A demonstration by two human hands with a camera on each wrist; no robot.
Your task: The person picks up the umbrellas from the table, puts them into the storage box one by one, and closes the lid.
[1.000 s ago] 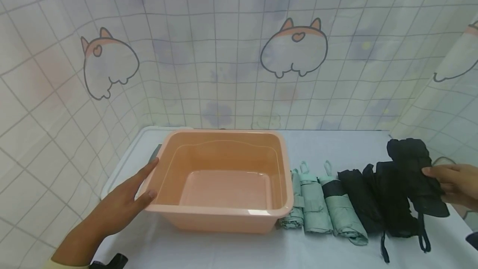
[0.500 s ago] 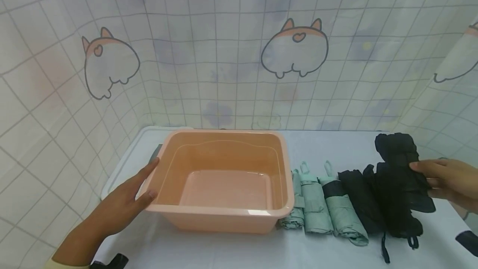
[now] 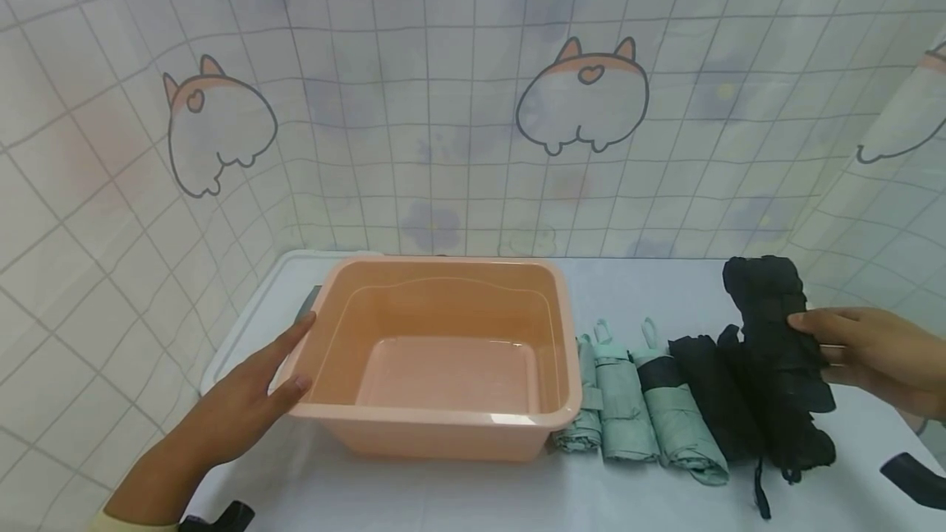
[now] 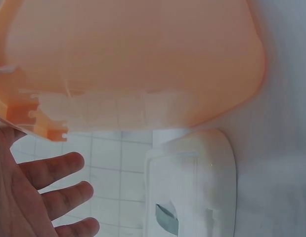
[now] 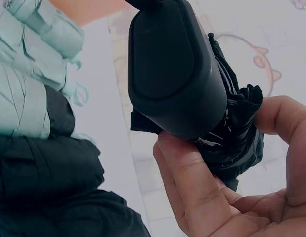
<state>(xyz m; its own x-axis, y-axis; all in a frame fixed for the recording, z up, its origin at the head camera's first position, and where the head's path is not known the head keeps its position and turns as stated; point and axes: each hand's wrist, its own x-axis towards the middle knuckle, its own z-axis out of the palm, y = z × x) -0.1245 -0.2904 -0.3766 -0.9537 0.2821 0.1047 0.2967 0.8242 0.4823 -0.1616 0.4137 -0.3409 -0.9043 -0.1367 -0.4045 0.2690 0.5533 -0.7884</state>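
Observation:
My right hand (image 3: 872, 355) pinches a folded black compact umbrella (image 3: 772, 318) between thumb and fingers, its sleeve bunched. In the right wrist view the umbrella's smooth dark handle end (image 5: 165, 54) faces the camera. It overlaps a black folded umbrella (image 3: 801, 442) in the head view. Beside that lies one more black umbrella (image 3: 709, 384), then three light green rolled umbrellas (image 3: 624, 413) with loops. My left hand (image 3: 244, 409) rests at the left rim of a peach plastic basin (image 3: 443, 415). In the left wrist view its fingers (image 4: 61, 170) stretch out below the basin's rim.
A white rounded container (image 4: 190, 173) with a grey-green piece on it stands left of the basin. All lies on a white-covered table (image 3: 473, 499). A grid-patterned curtain (image 3: 399, 146) with cartoon drawings encloses the back and sides.
My right hand has carried the black umbrella leftward, over the lying black umbrella, and its hanging strap has dropped out of sight. My left hand and the basin have stayed still.

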